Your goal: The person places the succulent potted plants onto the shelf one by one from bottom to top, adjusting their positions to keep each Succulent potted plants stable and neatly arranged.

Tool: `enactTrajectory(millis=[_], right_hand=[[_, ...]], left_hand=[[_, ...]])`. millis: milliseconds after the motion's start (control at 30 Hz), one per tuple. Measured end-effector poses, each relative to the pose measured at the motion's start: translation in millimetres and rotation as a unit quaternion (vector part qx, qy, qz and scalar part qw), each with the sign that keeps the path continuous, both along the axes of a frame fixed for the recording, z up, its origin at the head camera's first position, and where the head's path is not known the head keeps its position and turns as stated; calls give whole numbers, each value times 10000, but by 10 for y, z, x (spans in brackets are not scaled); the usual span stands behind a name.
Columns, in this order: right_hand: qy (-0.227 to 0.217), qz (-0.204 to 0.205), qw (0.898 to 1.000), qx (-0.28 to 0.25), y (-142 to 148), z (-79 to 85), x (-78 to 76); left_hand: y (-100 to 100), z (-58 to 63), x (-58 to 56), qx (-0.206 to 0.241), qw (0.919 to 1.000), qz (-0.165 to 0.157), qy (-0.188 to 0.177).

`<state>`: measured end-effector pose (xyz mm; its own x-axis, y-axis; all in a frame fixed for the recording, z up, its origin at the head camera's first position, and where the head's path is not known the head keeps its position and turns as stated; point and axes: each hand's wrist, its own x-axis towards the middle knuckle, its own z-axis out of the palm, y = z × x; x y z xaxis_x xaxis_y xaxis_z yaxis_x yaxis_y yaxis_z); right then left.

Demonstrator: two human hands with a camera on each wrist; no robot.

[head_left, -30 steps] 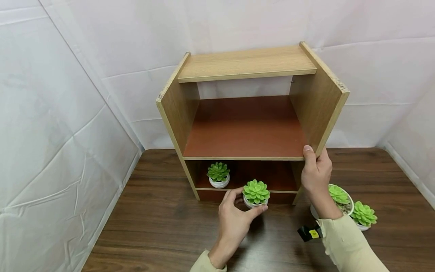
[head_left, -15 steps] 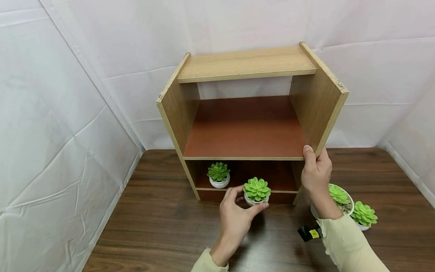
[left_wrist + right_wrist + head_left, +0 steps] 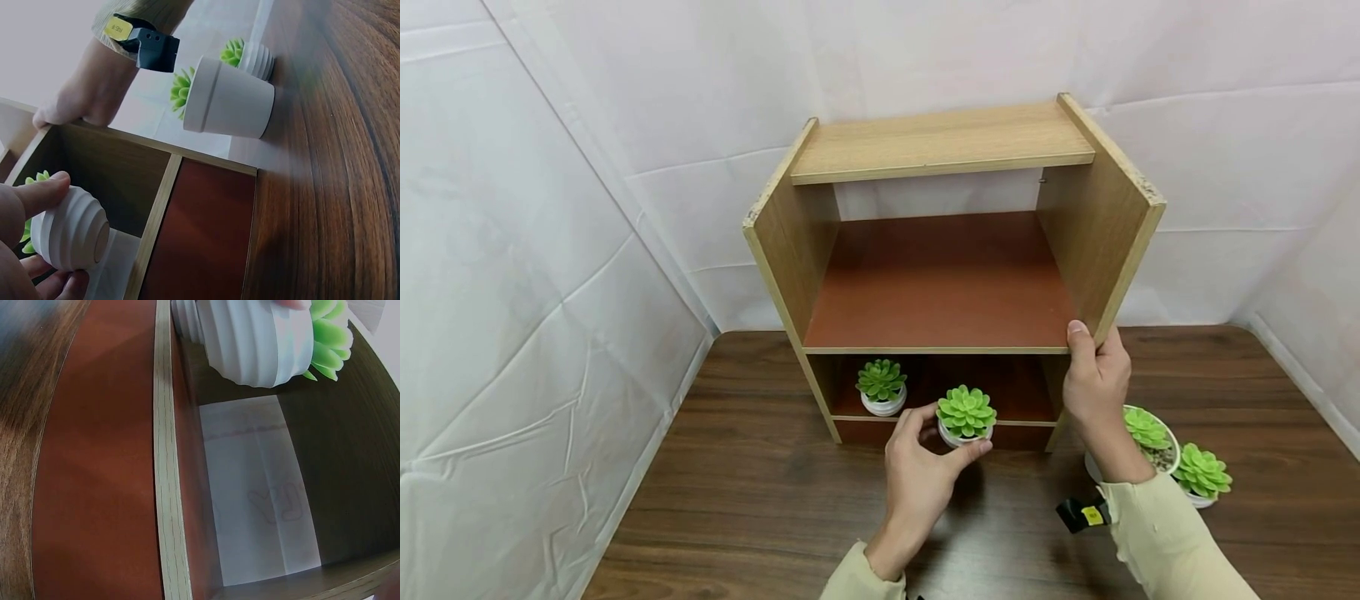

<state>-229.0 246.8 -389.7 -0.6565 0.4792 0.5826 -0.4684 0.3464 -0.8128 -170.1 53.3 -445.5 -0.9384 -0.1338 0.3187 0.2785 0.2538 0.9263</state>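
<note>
My left hand [image 3: 921, 479] pinches a small potted succulent [image 3: 966, 412], thumb on one side of its ribbed white pot and fingers on the other. It is held up in front of the lower compartment of a wooden shelf [image 3: 940, 283]; the left wrist view shows the pot's [image 3: 72, 228] underside off any surface. Inside that compartment, at the left, stands another potted succulent [image 3: 882, 387]. My right hand [image 3: 1097, 383] grips the shelf's right side panel near the middle board, thumb in front. The right wrist view shows the held pot [image 3: 256, 340] at the compartment's mouth.
Right of the shelf, partly behind my right forearm, stands a larger white pot with a succulent [image 3: 1150, 433]. A small potted succulent [image 3: 1202, 475] sits beside it. All stand on a dark wooden table [image 3: 737, 500], with white cloth walls [image 3: 550, 250] behind and to the sides.
My left hand has raised the potted succulent slightly toward the lower compartment. My right hand keeps its grip on the side panel.
</note>
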Motion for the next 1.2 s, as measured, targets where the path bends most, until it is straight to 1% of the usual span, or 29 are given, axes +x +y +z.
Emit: enactTrajectory(millis=[133,333,600,933,1200], right_hand=[[-22,-3,10000,10,-1,1,0],[-60,11,10000,54,-6,2,4],[-57,-44,10000,70,-5,3,4],[-49,-30,9999,106,0,-1,6],[7,19,9999,117,6,-6,5]], left_hand=[[15,2,-5,22,10000,-21,-31],[33,-9,-19,101,9999,-70,20],[48,-8,-39,53,9999,-77,-106],[63,11,-79,-16,9999,-93,-88],[78,24,-115,-22,9999,-102,-3]])
